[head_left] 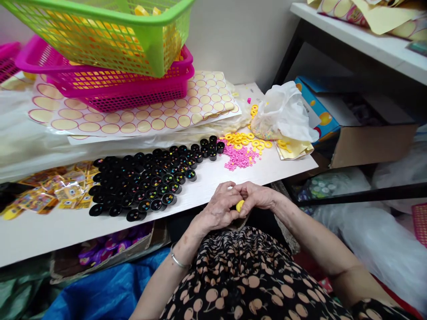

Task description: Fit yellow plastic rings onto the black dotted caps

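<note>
Yellow piece (239, 206), small and rounded, sits between the fingertips of both hands, just off the near edge of the white table (208, 180) and above the patterned garment (247, 271). Grip: left hand (215, 206) is curled with its fingertips closing on the piece from the left and below; right hand (258, 197) pinches from the other side, thumb along the near right flank. Fingers cover most of the item, so its full shape, and whether it is one part or two, cannot be told. Handling estimate: probably light, stiff moulded plastic, smooth enough to slip if pinched on a curve, unlikely to break under finger pressure. Best hold, in my judgement: thumb and forefinger on opposite sides of the rim, the other hand steadying from beneath, since a piece this small could drop out of sight below the table. Surroundings: open black cups (156, 182) stand in a dense block left of the hands, coloured bits visible inside several; pink bits (240, 158) lie loose beyond the hands, yellow rings (245, 141) just behind them, partly overlapping. White plastic bag (283, 109) slumps at the rings' right; square packets (70, 189) lie piled beyond the cups, at far left.
</note>
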Motion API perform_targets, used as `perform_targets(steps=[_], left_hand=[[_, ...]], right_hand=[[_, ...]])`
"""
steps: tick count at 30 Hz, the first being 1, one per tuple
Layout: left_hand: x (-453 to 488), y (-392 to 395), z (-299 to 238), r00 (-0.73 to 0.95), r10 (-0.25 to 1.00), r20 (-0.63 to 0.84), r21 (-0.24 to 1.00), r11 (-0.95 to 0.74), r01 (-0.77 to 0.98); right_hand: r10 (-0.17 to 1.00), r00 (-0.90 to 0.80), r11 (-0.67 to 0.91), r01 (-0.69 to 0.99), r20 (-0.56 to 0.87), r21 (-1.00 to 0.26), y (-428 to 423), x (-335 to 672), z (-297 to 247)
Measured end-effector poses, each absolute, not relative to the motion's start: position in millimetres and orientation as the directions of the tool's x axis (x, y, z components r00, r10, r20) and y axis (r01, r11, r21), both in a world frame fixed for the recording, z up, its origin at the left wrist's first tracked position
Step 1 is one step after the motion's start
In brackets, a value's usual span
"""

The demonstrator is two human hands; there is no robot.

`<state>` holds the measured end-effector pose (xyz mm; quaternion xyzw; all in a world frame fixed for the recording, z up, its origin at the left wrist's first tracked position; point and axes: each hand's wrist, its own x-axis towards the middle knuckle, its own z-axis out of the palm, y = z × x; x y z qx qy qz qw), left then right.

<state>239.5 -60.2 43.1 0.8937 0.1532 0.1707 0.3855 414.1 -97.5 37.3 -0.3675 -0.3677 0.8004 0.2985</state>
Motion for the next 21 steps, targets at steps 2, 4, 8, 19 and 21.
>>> perform_targets(steps=[2, 4, 8, 19, 21], left_hand=[[240, -61, 43, 0.896, 0.404, 0.184, 0.727, -0.67, 0.153], [241, -62, 44, 0.901, 0.393, 0.183, 0.717, -0.68, 0.151], [244, -65, 43, 0.907, 0.37, 0.2, 0.688, -0.712, 0.139], [242, -68, 25, 0.913, 0.365, 0.183, 0.733, -0.67, 0.121], [243, -73, 24, 0.907, 0.383, 0.176, 0.738, -0.661, 0.135]], right_hand=[[0.761, -0.533, -0.545, -0.216, -0.37, -0.81, -98, 412, 37], [0.76, -0.541, -0.538, -0.214, -0.359, -0.815, -99, 412, 37], [0.798, -0.514, -0.473, -0.211, -0.314, -0.855, -104, 412, 33], [0.817, -0.473, -0.482, -0.243, -0.331, -0.842, -119, 407, 20], [0.807, -0.472, -0.495, -0.214, -0.354, -0.842, -122, 407, 17]])
